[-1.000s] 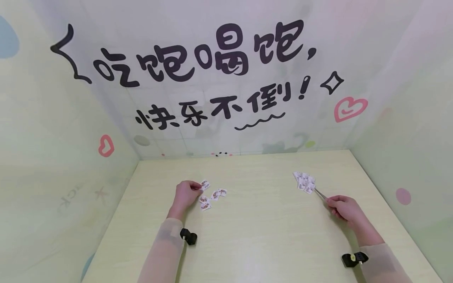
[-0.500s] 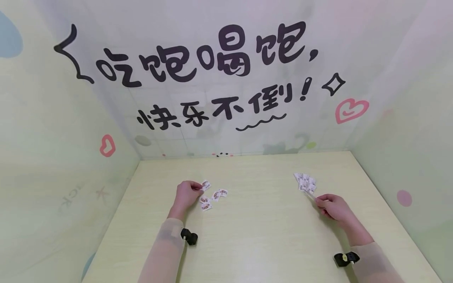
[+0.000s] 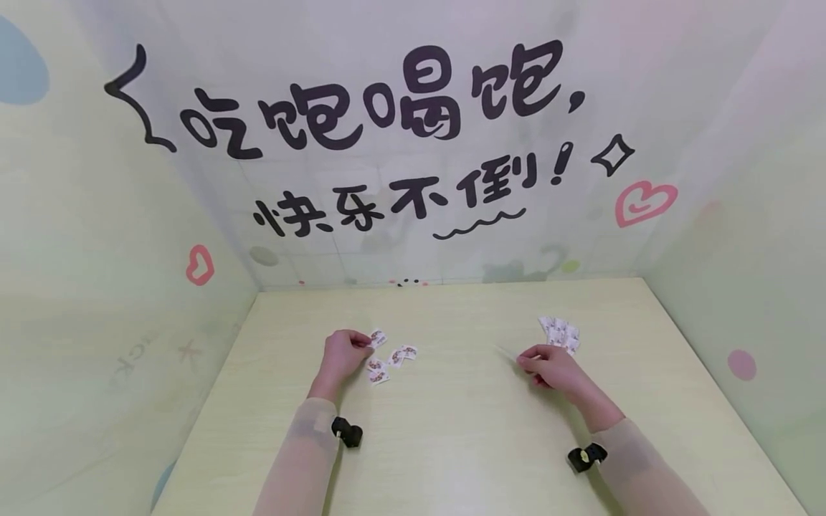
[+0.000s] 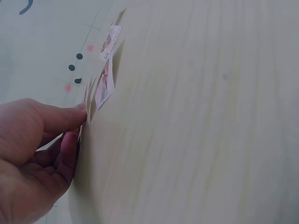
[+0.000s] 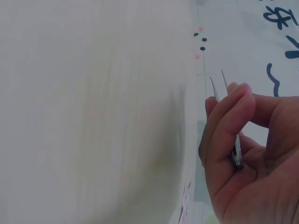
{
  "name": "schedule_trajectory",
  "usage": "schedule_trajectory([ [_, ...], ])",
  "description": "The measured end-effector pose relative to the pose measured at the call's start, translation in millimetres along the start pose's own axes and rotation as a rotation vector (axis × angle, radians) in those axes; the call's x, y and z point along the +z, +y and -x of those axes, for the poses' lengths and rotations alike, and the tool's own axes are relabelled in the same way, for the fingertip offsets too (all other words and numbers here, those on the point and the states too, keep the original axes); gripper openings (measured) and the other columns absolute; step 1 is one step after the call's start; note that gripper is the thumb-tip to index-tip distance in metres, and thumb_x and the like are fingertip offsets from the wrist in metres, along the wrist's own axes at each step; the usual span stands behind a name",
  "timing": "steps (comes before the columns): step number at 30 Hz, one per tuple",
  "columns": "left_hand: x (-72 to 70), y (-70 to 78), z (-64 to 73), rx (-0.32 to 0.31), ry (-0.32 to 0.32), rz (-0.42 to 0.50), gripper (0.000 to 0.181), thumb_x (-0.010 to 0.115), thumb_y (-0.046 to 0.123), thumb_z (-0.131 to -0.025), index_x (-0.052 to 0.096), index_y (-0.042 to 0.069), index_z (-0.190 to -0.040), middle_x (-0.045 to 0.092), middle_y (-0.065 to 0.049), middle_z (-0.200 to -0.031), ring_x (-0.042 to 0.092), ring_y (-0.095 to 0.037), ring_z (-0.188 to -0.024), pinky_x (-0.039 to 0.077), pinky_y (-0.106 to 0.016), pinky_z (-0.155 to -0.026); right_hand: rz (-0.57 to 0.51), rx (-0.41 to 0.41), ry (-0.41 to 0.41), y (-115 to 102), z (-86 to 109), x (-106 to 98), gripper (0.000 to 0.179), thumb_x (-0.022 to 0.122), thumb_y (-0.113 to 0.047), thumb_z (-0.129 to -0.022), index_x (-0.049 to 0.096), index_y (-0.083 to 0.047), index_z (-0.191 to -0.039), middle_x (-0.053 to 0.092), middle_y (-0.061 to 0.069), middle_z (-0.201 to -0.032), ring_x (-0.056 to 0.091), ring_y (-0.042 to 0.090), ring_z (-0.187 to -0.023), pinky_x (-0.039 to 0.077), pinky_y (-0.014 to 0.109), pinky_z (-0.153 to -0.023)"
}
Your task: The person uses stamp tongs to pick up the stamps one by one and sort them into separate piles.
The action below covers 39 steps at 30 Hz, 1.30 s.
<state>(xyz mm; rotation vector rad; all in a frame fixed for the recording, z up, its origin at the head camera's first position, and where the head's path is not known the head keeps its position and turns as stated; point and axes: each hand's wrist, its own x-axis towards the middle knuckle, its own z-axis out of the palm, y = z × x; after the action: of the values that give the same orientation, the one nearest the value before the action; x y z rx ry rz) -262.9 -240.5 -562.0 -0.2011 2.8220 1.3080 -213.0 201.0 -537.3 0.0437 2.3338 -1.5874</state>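
Note:
My left hand (image 3: 343, 356) pinches the near edge of a postage stamp (image 3: 378, 338) between thumb and fingers, low over the table on the left. More small stamps with coloured pictures (image 3: 377, 375) lie just beside it; their edges look toothed in the left wrist view, where one stamp (image 4: 105, 84) slants up from the wood. In my right hand (image 3: 556, 369) is a pair of metal tweezers (image 5: 237, 156), held around the middle. Its two tips stand apart with nothing between them, pointing left above the table. Part of the tweezers is hidden by the fingers.
A fanned cluster of pale stamps (image 3: 560, 332) lies at the right rear, just behind my right hand. The light wooden table (image 3: 445, 430) is enclosed by printed fabric walls at the back and sides. Each wrist wears a small black camera (image 3: 348, 432).
My right hand has moved left with the tweezers, away from the fanned stamps and toward the table's middle. The left hand has stayed at its stamp.

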Motion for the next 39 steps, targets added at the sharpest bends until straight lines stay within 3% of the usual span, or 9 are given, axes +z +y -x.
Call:
schedule_trajectory([
  [9, 1.1, 2.9, 0.9, -0.006, 0.004, -0.010, 0.014, 0.083, 0.002, -0.090, 0.079, 0.003, -0.103, 0.074, -0.009, -0.096, 0.068, -0.024, -0.088, 0.058, -0.045, -0.088, 0.106, -0.079, -0.111, -27, -37.8, 45, 0.020, 0.075, -0.019, -0.101, 0.076, -0.002, -0.112, 0.067, 0.012, -0.081, 0.056, 0.013, -0.061, 0.048, 0.027, -0.059],
  [14, 1.4, 3.0, 2.7, -0.013, 0.010, -0.019, 0.015, 0.083, 0.002, -0.090, 0.079, 0.002, -0.104, 0.075, -0.010, -0.097, 0.069, -0.024, -0.089, 0.058, -0.045, -0.089, 0.199, -0.098, -0.177, -51, -58.8, 78, 0.017, 0.076, -0.020, -0.101, 0.078, -0.006, -0.110, 0.071, 0.012, -0.086, 0.056, 0.013, -0.060, 0.051, 0.028, -0.060],
  [21, 0.3, 3.3, 2.3, -0.019, 0.010, -0.022, 0.015, 0.083, 0.002, -0.090, 0.079, 0.002, -0.104, 0.074, -0.009, -0.096, 0.069, -0.024, -0.088, 0.058, -0.045, -0.088, 0.343, -0.137, -0.186, -82, -84.1, 119, 0.018, 0.077, -0.025, -0.101, 0.077, -0.010, -0.111, 0.071, 0.004, -0.092, 0.063, 0.017, -0.065, 0.049, 0.028, -0.062],
  [30, 1.2, 5.3, 0.9, -0.003, 0.004, -0.025, 0.015, 0.083, 0.000, -0.089, 0.078, 0.001, -0.104, 0.074, -0.010, -0.095, 0.069, -0.024, -0.088, 0.058, -0.045, -0.088, 0.385, -0.158, -0.152, -95, -94.8, 148, 0.016, 0.078, -0.023, -0.099, 0.078, -0.009, -0.107, 0.071, 0.002, -0.087, 0.061, 0.014, -0.065, 0.051, 0.029, -0.067],
  [39, -0.2, 6.1, 2.3, 0.001, -0.002, -0.023, 0.016, 0.084, 0.000, -0.089, 0.079, 0.001, -0.104, 0.074, -0.009, -0.094, 0.068, -0.023, -0.086, 0.058, -0.044, -0.088, 0.362, -0.144, -0.150, -96, -96.6, 162, 0.015, 0.079, -0.024, -0.099, 0.078, -0.009, -0.103, 0.071, 0.002, -0.085, 0.062, 0.014, -0.065, 0.050, 0.029, -0.066],
])
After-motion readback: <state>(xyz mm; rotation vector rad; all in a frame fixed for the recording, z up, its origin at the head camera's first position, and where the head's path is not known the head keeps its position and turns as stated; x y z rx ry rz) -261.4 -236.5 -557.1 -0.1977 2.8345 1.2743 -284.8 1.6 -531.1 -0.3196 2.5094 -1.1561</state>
